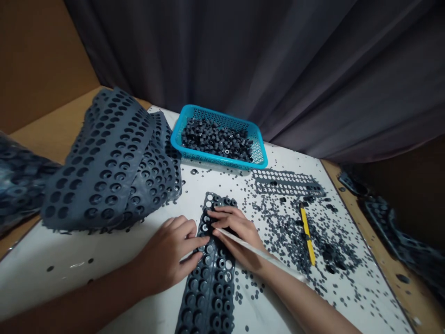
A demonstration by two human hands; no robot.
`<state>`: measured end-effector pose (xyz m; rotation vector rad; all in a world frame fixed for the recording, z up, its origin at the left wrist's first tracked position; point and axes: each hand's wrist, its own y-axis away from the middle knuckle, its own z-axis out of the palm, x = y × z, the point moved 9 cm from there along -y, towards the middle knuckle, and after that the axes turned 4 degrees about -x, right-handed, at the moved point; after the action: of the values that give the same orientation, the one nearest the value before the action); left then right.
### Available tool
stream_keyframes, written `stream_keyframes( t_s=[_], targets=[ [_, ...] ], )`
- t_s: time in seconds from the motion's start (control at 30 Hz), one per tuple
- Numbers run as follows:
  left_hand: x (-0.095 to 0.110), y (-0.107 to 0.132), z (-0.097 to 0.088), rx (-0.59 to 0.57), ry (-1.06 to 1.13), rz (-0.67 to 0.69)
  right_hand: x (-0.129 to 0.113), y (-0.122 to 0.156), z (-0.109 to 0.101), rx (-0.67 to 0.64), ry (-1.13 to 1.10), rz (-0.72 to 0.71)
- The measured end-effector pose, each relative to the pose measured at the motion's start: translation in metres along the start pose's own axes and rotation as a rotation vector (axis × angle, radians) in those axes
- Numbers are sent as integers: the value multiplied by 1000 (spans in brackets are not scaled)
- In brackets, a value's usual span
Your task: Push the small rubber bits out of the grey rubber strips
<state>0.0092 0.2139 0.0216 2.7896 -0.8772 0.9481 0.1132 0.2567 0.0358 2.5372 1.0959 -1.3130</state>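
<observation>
Honestly, with the right hand (239, 231) pinching a white stick (259, 251) and the left hand (174, 250), unclamped, just touching the dark strip (209, 283) on the worktop (104, 248), weak bracing could let that strip skid.

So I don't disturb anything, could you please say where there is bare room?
The table is mostly bare between the big sheet and the left arm, bar a few discs. Right of the right hand, around the yellow tool, discs crowd it.
</observation>
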Motion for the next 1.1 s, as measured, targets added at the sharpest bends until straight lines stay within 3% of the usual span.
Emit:
stream_keyframes(
  t_s=[0.5,0.67,0.77,0.9,1.1],
  targets=[
    [-2,1,3,3,38,0,-15,-1,6,-30,398,-300],
    [-2,1,3,-7,44,-1,-3,-2,-7,64,397,-205],
    [-2,1,4,-6,47,3,4,-2,-20,142,257,-96],
    [-3,1,4,11,53,14,7,4,-18,99,25,27],
    [-2,1,3,2,38,5,5,15,-9,67,-14,42]
  ],
)
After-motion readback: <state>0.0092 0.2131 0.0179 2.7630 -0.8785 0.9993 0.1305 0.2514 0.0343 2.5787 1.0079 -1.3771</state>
